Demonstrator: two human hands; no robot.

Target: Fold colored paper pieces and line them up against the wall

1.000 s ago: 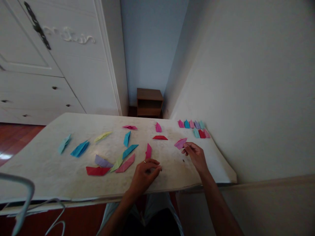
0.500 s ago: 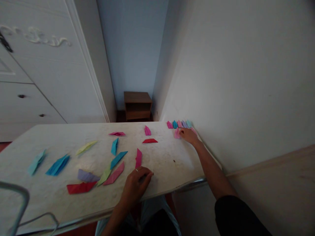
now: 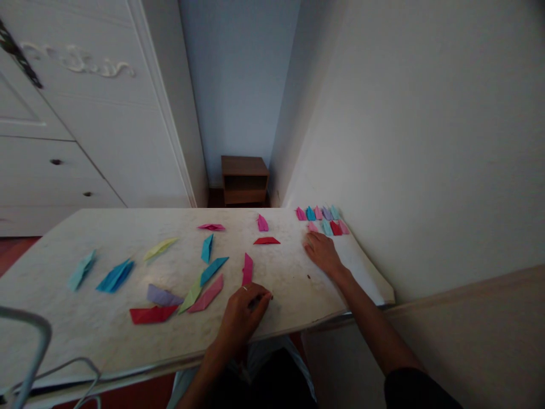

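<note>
Low over the table's near edge, my left hand (image 3: 244, 312) is pinched closed. A tiny dark speck shows at its fingertips, too small to name. A magenta folded paper piece (image 3: 247, 269) lies just beyond its knuckles. My right hand (image 3: 322, 253) rests at the table's right side, fingers loosely bent and seemingly holding nothing. Right beyond it, partly covered, is a pink folded paper piece (image 3: 313, 226). That piece stands in a row with a light blue one (image 3: 327, 228), a red one (image 3: 336, 228) and another pink one (image 3: 344, 227). Behind runs a second row, including a blue piece (image 3: 310, 213).
More folded papers lie scattered left and centre, among them a red one (image 3: 153, 314), a purple one (image 3: 164, 295) and a blue one (image 3: 114, 276). A grey metal tube (image 3: 40, 335) and cable stand front left. The wall (image 3: 426, 142) borders the table (image 3: 281, 309) at right.
My right hand has let go of the pink folded paper and drawn back toward me, uncovering the light blue and red pieces beside it. My left hand stays pinched; the view has shifted slightly.
</note>
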